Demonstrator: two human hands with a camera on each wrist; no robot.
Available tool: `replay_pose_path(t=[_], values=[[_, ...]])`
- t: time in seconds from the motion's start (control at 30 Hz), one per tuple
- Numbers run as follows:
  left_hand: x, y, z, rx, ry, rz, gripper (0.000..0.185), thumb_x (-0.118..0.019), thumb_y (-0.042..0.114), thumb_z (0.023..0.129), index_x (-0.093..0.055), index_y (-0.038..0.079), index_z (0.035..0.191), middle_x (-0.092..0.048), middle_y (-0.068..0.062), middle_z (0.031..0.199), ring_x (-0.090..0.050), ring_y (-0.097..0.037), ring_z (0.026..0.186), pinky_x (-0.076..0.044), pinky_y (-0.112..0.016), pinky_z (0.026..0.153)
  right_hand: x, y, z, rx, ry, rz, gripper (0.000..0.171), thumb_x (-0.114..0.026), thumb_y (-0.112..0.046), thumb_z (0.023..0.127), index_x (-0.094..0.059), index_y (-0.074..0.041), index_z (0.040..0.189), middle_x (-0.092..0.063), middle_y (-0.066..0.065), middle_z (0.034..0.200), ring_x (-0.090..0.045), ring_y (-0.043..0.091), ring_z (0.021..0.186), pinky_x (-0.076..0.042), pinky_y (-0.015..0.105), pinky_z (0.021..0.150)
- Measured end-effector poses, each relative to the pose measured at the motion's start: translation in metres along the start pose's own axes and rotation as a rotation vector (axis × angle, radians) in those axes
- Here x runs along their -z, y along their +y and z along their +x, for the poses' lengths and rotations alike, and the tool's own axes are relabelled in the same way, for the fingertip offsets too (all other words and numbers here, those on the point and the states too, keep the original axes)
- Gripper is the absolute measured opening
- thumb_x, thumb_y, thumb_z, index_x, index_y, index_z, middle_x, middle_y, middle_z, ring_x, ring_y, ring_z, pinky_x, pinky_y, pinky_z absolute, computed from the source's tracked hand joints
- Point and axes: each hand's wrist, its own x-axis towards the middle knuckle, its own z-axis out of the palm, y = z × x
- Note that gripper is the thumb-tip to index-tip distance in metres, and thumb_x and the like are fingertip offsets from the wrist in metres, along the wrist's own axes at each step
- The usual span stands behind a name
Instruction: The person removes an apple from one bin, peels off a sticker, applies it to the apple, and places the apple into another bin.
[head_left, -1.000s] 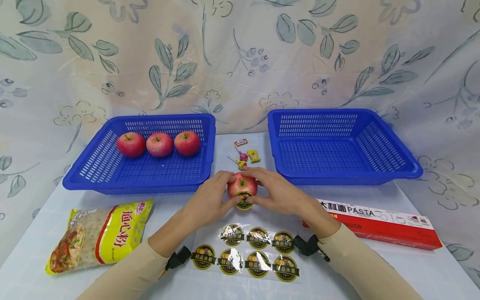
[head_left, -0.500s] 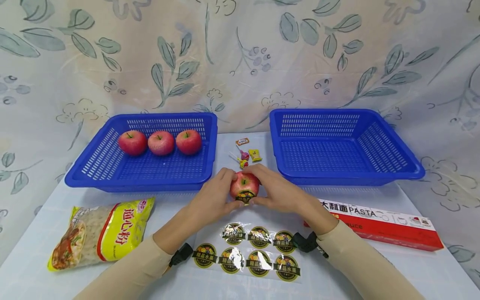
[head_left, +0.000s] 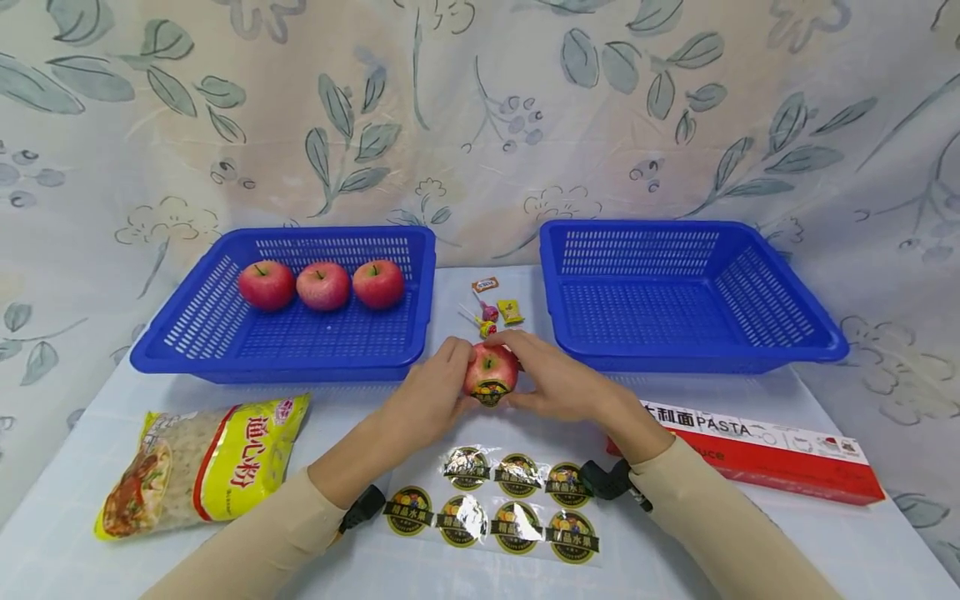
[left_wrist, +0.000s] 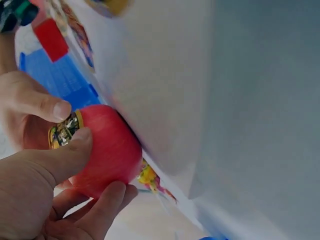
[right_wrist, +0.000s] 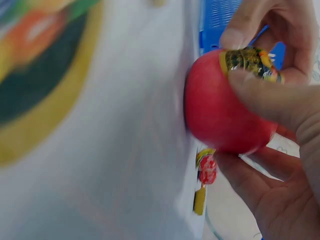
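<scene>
A red apple point(head_left: 491, 363) sits on the table between both hands, its stem upward. On its near side is a round black-and-gold sticker point(head_left: 490, 392). My left hand point(head_left: 429, 390) holds the apple from the left, and my right hand point(head_left: 558, 382) from the right, fingers curled around the far side. In the left wrist view the left thumb point(left_wrist: 75, 152) presses the sticker's edge. The right thumb point(right_wrist: 265, 97) lies on the sticker's other edge in the right wrist view. Just in front of the hands lies a clear sheet of several matching stickers point(head_left: 491, 504).
A blue basket point(head_left: 285, 367) with three apples stands back left; another blue basket point(head_left: 693, 354) stands back right. Small candies and lollipops point(head_left: 489, 312) lie between them. A noodle bag point(head_left: 202, 467) is at left, a red-and-white pasta box point(head_left: 772, 454) at right.
The sticker now lies closer against the apple's near side, and both thumbs have shifted apart toward its edges. The apple stays in about the same spot, held by both hands.
</scene>
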Motion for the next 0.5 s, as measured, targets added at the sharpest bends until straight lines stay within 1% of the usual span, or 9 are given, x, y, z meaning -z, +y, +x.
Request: replay_pose_path(t=[0.13,0.2,0.27,0.4,0.5], values=[[0.002,-0.004,0.000,0.001,-0.007,-0.025,0.047,-0.084,0.011,0.086,-0.051,0.006,0.119,-0.057,-0.009,0.114,-0.065,-0.029,0.100,-0.058,-0.050,0.083,0.000,-0.002,0.004,-0.002,-0.006,0.000,0.075,-0.081,-0.009,0.087,-0.041,0.003,0.149,-0.056,0.016,0.140,-0.055,0.028,0.130,-0.046,0.044,0.112],[0.003,-0.007,0.000,-0.007,-0.012,-0.046,0.050,-0.084,0.007,0.085,-0.051,0.005,0.123,-0.058,-0.010,0.118,-0.065,-0.029,0.105,-0.057,-0.048,0.089,-0.002,-0.003,0.005,-0.007,-0.005,0.010,0.076,-0.082,-0.011,0.087,-0.041,0.003,0.150,-0.054,0.017,0.140,-0.055,0.029,0.130,-0.047,0.046,0.111],[0.003,-0.010,-0.002,-0.010,-0.019,-0.078,0.055,-0.083,0.003,0.085,-0.052,0.002,0.129,-0.060,-0.013,0.122,-0.065,-0.030,0.108,-0.057,-0.046,0.091,-0.002,-0.004,0.003,-0.019,-0.009,0.019,0.076,-0.083,-0.012,0.087,-0.041,0.002,0.149,-0.053,0.017,0.139,-0.055,0.028,0.128,-0.049,0.046,0.108],[0.004,-0.014,-0.008,0.008,-0.040,-0.118,0.063,-0.077,-0.001,0.089,-0.047,-0.005,0.144,-0.061,-0.020,0.129,-0.067,-0.030,0.111,-0.057,-0.045,0.093,0.002,-0.011,-0.007,-0.036,-0.024,-0.006,0.075,-0.084,-0.015,0.085,-0.044,0.000,0.146,-0.054,0.012,0.137,-0.055,0.023,0.125,-0.051,0.043,0.106],[0.004,-0.014,-0.010,0.013,-0.065,-0.112,0.062,-0.073,0.004,0.093,-0.044,-0.008,0.147,-0.061,-0.021,0.131,-0.067,-0.030,0.109,-0.057,-0.044,0.094,0.012,-0.020,-0.018,-0.036,-0.036,-0.024,0.073,-0.085,-0.017,0.084,-0.046,-0.002,0.145,-0.056,0.008,0.135,-0.055,0.019,0.122,-0.053,0.040,0.103]])
